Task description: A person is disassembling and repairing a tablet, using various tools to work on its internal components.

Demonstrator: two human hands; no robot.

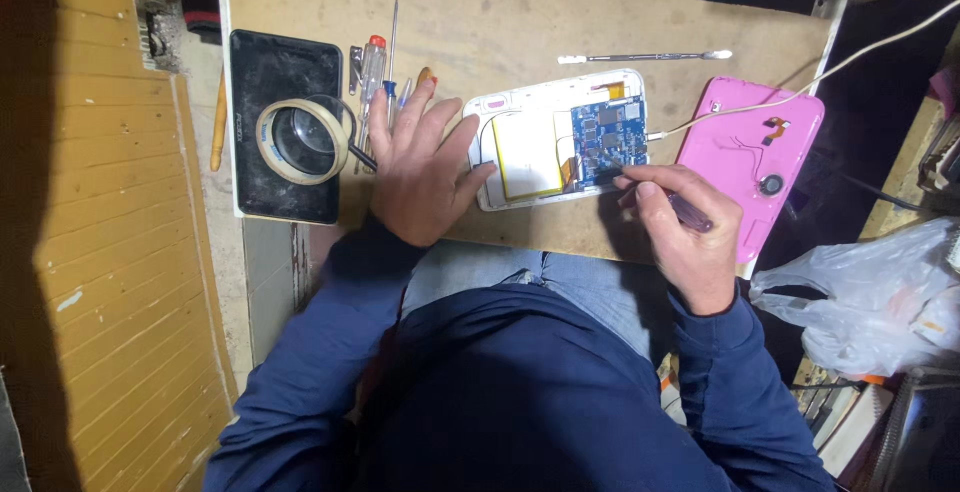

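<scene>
Left hand flat, fingers spread, thumb touching the opened white tablet — right hand pinched on a dark-handled tool, tip on the blue circuit board.

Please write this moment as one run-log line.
left hand: flat, steadying opened tablet | right hand: holds tool, tip on blue circuit board

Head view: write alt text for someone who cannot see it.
A right hand presses a dark-handled tool to the blue circuit board of an opened white tablet, while the left hand lies flat beside it. A pink back cover lies alongside.
</scene>
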